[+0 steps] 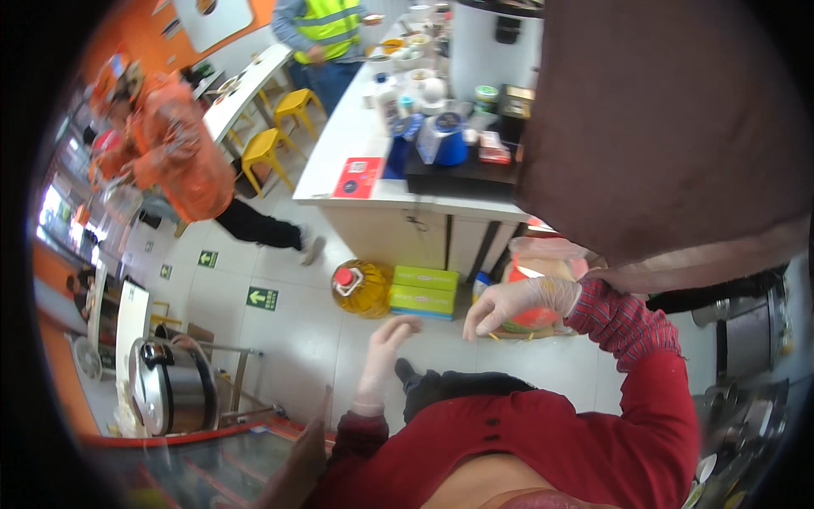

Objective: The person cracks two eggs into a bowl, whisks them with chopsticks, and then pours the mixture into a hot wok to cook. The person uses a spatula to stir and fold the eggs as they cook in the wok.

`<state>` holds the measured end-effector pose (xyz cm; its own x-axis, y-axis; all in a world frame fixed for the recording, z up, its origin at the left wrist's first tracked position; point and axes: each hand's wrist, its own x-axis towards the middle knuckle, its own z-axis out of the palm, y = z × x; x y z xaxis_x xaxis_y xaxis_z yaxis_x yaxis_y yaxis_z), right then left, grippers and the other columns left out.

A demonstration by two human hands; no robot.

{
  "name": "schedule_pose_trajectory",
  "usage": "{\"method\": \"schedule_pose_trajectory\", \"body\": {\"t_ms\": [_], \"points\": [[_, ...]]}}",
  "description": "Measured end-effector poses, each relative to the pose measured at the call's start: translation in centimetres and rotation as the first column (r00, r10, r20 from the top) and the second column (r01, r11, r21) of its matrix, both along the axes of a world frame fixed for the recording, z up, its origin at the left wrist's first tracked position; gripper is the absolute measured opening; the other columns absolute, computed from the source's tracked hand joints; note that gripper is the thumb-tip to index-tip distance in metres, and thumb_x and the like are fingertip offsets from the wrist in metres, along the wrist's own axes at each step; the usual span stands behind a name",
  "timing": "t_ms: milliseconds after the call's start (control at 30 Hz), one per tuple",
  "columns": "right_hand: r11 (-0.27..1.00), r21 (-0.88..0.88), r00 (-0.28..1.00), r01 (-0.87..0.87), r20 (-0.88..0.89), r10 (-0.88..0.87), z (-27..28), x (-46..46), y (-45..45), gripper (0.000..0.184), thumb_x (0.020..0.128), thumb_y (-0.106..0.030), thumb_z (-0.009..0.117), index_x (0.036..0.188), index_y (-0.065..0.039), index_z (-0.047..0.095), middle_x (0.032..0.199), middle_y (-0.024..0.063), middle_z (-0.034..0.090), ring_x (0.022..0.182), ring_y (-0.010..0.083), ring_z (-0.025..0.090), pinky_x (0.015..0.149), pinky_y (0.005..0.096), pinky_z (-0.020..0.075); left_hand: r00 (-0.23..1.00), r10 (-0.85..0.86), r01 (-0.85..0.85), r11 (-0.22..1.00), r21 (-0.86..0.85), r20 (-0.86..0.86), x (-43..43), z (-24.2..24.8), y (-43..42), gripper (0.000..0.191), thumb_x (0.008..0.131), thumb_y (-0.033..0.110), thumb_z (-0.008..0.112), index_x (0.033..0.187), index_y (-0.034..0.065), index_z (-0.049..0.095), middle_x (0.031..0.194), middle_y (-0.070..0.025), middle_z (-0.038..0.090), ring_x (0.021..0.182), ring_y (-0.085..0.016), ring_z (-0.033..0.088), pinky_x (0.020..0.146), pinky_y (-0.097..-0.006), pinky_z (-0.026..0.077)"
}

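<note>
Both of my hands wear thin clear gloves. My left hand (389, 345) hangs in the air before my body, fingers loosely bent, nothing visible in it. My right hand (516, 305) is raised to its right, fingers curled downward; whether it holds anything is hidden. Past my left hand, a large bottle of yellow oil (365, 288) with a red cap stands on the floor beside stacked green boxes (424, 288). Behind my right hand lies a red and clear plastic bag (548, 262). A brown cloth curtain (661, 133) hangs over my right forearm.
Ahead stands a white counter (343, 149) bearing bottles, bowls and a large white container (496, 54). A person in orange (178, 146) is at the left; another in a yellow vest (327, 28) stands beyond the counter. A metal cooker (175, 385) and a red-edged glass case (210, 467) are at lower left.
</note>
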<state>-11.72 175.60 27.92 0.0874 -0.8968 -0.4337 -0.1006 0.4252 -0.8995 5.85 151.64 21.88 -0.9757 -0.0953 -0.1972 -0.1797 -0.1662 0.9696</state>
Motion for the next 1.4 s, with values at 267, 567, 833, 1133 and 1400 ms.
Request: {"method": "schedule_pose_trajectory", "body": {"t_ms": [267, 567, 833, 1133, 1400], "points": [[0.873, -0.291, 0.901, 0.392, -0.069, -0.428, -7.1, 2.8, 25.2, 0.022, 0.096, -0.02, 0.054, 0.088, -0.001, 0.062, 0.082, 0.0007, 0.059, 0.082, 0.0074, 0.054, 0.076, 0.0273, 0.045, 0.511, -0.834, 0.851, 0.525, -0.01, -0.209, -8.0, 7.6, 28.8, 0.044, 0.095, 0.028, 0.056, 0.127, -0.0015, 0.061, 0.12, -0.01, 0.067, 0.113, -0.018, 0.06, 0.097, -0.0314, 0.047], [0.254, -0.233, 0.311, 0.939, 0.252, -0.916, -13.5, 6.0, 45.7, 0.03, 0.093, -0.029, 0.058, 0.109, -0.007, 0.072, 0.105, 0.0007, 0.071, 0.1, 0.0131, 0.063, 0.092, 0.0302, 0.047, 0.413, -0.905, 0.91, 0.413, 0.02, -0.105, -18.4, 3.3, 52.4, 0.047, 0.096, 0.023, 0.051, 0.134, -0.0058, 0.053, 0.122, -0.018, 0.064, 0.115, -0.026, 0.062, 0.106, -0.039, 0.044], [-0.446, -0.019, -0.433, 0.895, 0.2, -0.879, -21.1, 9.1, 66.7, 0.028, 0.091, -0.031, 0.061, 0.104, -0.009, 0.074, 0.098, 0.0017, 0.074, 0.089, 0.0136, 0.067, 0.081, 0.0304, 0.05, 0.306, -0.931, 0.952, 0.303, 0.046, -0.199, -26.6, -1.5, 74.7, 0.046, 0.102, 0.029, 0.047, 0.134, -0.0036, 0.053, 0.118, -0.017, 0.065, 0.113, -0.028, 0.062, 0.105, -0.0408, 0.044], [-0.994, -0.064, -0.982, 0.091, 0.161, -0.1, -21.3, 29.0, 78.5, 0.03, 0.095, -0.028, 0.059, 0.111, -0.007, 0.072, 0.105, 0.0045, 0.072, 0.096, 0.0135, 0.066, 0.084, 0.0278, 0.0498, -0.448, -0.892, 0.871, -0.424, -0.247, -0.052, -20.5, 0.3, 104.4, 0.042, 0.104, 0.022, 0.04, 0.134, -0.0034, 0.054, 0.118, -0.0163, 0.065, 0.111, -0.025, 0.062, 0.105, -0.0393, 0.045], [-0.893, -0.006, -0.891, -0.45, 0.071, 0.448, -22.4, 40.9, 74.0, 0.03, 0.096, -0.025, 0.054, 0.11, -0.005, 0.072, 0.108, 0.0106, 0.072, 0.103, 0.0194, 0.068, 0.091, 0.0325, 0.0516, -0.64, -0.761, 0.768, -0.631, -0.109, -0.103, -5.1, 1.1, 116.3, 0.043, 0.103, 0.027, 0.045, 0.135, -0.0005, 0.054, 0.115, -0.0131, 0.067, 0.11, -0.023, 0.062, 0.106, -0.0388, 0.043]]}}
